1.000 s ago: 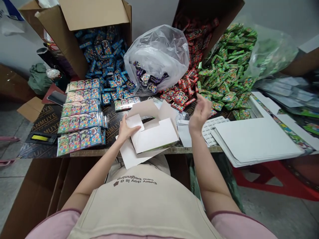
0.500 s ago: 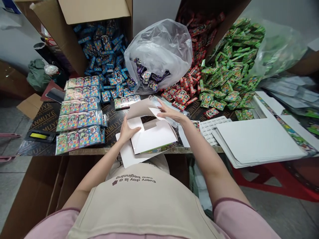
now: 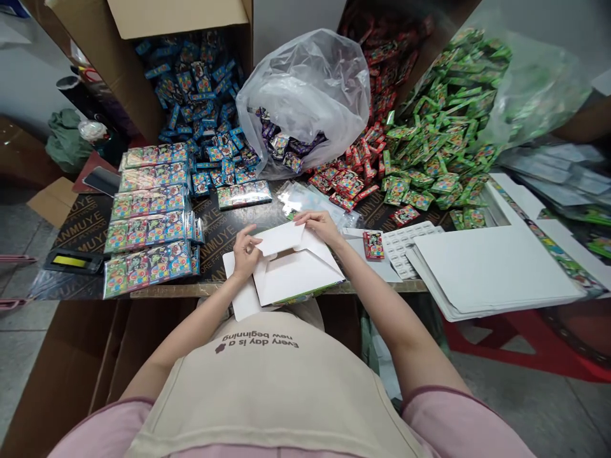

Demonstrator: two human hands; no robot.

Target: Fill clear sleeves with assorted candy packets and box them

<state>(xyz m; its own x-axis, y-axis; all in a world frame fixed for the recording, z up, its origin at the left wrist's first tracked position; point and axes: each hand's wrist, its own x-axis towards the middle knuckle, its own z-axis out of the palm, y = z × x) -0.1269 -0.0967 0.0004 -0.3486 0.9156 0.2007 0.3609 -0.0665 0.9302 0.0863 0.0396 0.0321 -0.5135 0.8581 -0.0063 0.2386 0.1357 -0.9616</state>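
Evidently, both bare hands are gripping: left hand (image 3: 245,256) and right hand (image 3: 319,227) pinch opposite ends of a raised flap on the white, part-folded cardboard box (image 3: 298,278) (green-printed along one side), at the dark, gold-lettered table's (image 3: 214,254) near edge.

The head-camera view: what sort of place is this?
Probably a small packing workshop, judging by the heap of green packets, the stack of flat white card and the partly folded white box.
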